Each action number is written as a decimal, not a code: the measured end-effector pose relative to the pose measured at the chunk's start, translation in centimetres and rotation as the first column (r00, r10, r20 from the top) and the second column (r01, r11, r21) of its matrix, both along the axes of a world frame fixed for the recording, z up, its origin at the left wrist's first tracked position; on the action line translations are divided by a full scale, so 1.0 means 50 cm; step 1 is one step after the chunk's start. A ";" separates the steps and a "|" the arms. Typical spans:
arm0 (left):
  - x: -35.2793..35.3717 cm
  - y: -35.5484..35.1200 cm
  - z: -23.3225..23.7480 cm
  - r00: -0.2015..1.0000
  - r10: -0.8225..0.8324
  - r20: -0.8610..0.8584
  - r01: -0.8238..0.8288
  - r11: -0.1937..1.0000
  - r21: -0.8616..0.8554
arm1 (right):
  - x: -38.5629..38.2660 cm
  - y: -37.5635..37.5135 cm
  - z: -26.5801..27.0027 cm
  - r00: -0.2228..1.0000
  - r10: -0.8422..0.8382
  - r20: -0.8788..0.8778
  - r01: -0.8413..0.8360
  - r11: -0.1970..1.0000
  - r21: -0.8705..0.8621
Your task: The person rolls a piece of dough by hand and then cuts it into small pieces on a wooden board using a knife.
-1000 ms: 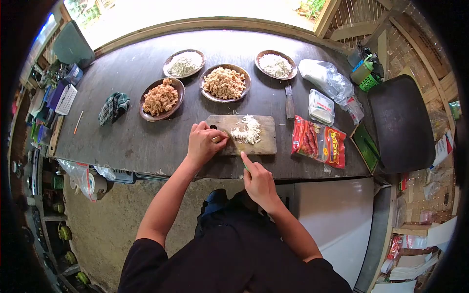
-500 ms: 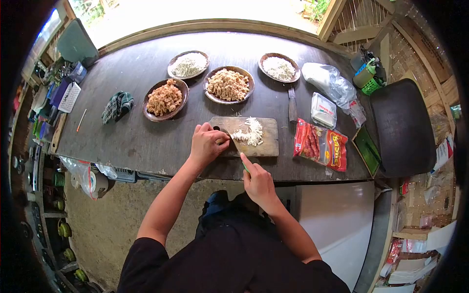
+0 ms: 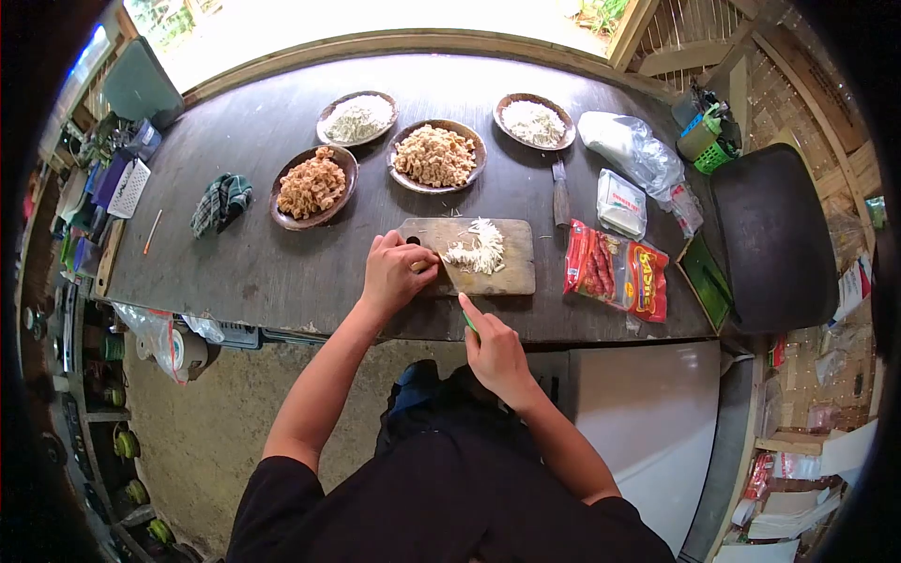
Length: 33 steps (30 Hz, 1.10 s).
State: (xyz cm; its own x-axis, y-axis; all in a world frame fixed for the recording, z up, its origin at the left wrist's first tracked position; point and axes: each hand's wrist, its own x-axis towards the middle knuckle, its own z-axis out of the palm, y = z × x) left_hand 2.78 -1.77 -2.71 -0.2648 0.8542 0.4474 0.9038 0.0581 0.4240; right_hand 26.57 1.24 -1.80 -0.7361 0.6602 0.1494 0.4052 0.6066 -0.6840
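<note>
A wooden cutting board (image 3: 514, 281) lies near the table's front edge, bearing a loose heap of thin white strips (image 3: 486, 246). Curled at the board's left side, my left hand (image 3: 399, 272) has its fingertips pressed together by the knife blade; whatever they pinch is mostly hidden. My right hand (image 3: 497, 352) grips a knife (image 3: 470, 320) by its green handle, index finger stretched forward. Its thin blade slants up and left over the board to my left fingertips, just left of the strips.
Behind the board stand brown plates (image 3: 352, 188) of brownish chunks and pale shreds. To the right lie a second knife (image 3: 561, 202), a red sausage pack (image 3: 615, 272), a white packet (image 3: 621, 204) and a plastic bag (image 3: 629, 150). A checked cloth (image 3: 221, 204) lies left.
The knife blade shows less clearly beside my left fingers now. Both hands stay in nearly the same place, and the whole view has shifted slightly.
</note>
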 end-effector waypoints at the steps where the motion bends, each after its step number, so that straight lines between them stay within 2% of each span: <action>1: 0.000 0.001 0.000 1.000 -0.002 0.000 0.002 1.000 0.001 | -0.003 0.003 -0.005 1.000 0.007 0.005 -0.007 1.000 0.024; 8: -0.002 0.000 0.000 1.000 -0.001 -0.002 0.001 1.000 -0.009 | 0.003 0.007 -0.001 0.999 -0.025 0.035 0.024 0.999 0.033; 13: -0.009 0.007 -0.006 0.998 -0.002 0.068 0.003 1.000 -0.011 | 0.019 0.009 -0.001 0.996 -0.077 -0.034 0.079 0.996 0.042; 16: -0.025 0.013 -0.006 0.994 -0.091 0.069 0.090 0.996 0.016 | 0.022 0.003 0.028 0.995 -0.089 -0.046 0.089 0.996 -0.013; 18: -0.026 0.021 -0.005 0.983 -0.145 0.108 0.147 0.989 -0.005 | 0.023 -0.004 0.034 0.997 -0.071 -0.032 0.071 0.997 -0.007; 22: -0.029 0.021 -0.004 0.987 -0.129 0.097 0.133 0.991 -0.032 | 0.022 -0.007 0.027 0.999 -0.033 0.006 0.033 0.999 -0.002; 24: -0.034 0.021 0.002 0.987 -0.158 0.025 0.159 0.987 -0.028 | 0.020 -0.003 0.032 0.999 -0.030 0.012 0.030 1.000 -0.008; 26: -0.031 0.020 0.004 0.988 -0.154 0.034 0.155 0.987 -0.039 | 0.019 0.004 0.032 1.000 -0.025 0.015 0.025 1.000 -0.010; 28: -0.031 0.021 0.003 0.988 -0.148 0.041 0.150 0.988 -0.047 | 0.018 0.011 0.027 0.999 -0.001 0.040 -0.002 0.998 0.062; 33: -0.035 0.022 0.005 0.987 -0.158 0.034 0.160 0.985 -0.059 | 0.010 0.022 0.033 0.995 0.008 0.095 -0.014 0.998 0.058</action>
